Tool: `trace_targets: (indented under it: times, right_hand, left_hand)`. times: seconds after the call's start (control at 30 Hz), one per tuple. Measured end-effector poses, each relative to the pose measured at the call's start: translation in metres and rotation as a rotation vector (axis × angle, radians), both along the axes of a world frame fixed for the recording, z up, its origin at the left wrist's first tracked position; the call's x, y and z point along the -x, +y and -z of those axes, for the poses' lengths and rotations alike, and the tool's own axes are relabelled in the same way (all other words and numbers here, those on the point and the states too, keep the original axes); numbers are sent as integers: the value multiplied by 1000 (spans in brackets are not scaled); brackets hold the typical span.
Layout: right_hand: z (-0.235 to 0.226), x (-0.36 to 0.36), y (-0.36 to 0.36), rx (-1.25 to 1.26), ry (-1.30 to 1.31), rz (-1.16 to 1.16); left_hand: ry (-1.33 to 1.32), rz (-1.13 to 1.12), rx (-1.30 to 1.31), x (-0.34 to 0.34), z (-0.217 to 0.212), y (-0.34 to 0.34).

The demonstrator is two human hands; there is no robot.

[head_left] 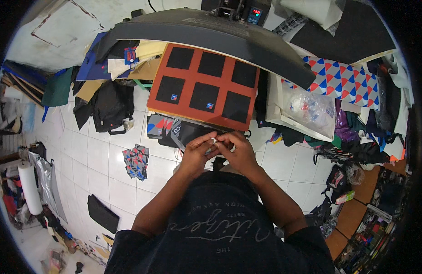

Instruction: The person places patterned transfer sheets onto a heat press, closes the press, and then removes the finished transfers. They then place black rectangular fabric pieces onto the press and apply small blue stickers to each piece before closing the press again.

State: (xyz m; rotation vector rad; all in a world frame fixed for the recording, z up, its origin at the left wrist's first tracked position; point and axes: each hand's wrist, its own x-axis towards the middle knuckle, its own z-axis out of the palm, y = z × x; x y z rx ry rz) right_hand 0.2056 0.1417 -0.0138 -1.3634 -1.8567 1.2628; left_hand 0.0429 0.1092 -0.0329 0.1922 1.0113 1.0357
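Left hand [197, 149] and right hand [237, 147] share one small white piece [214, 140]

Both pinch it between fingertips. Just beyond them, six black squares [208, 63] lie on one red heat-press pad [190, 76], two in the nearer row bearing one blue label [174, 97] each.

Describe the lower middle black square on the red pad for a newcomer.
Below the dark press head in the picture lies a red pad. In its lower row, find the middle black square. Its small emblem distinguishes it from the plain right-hand square; its central place, from the emblem-bearing left-hand square.
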Motion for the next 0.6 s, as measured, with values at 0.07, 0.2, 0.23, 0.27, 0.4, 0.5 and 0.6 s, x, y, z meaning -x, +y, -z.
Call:
trace_targets:
  times: [0.07,0.2,0.23,0.27,0.4,0.5,0.6]
  right_hand:
    - [5,-8,-3,-40,-23,-4]
    - [16,-24,-2,-74,43,-13]
    - [14,-28,-1,-83,38,-8]
    - [9,-32,0,-91,33,-3]
    - [12,-50,8,-518,-85,9]
    - [9,-62,13,-691,-129,-91]
    - [15,-67,14,-754,-165,-148]
  left_hand:
    - [-29,-4,6,-9,2,-4]
    - [-49,6,41,-28,-4,-3]
    - [-47,8,53,-32,-8,-1]
    - [-67,-16,59,-36,-11,0]
    - [-59,-60,100,-41,-8,2]
    - [23,3,65,-47,-10,2]
    - [83,47,35,-52,-12,6]
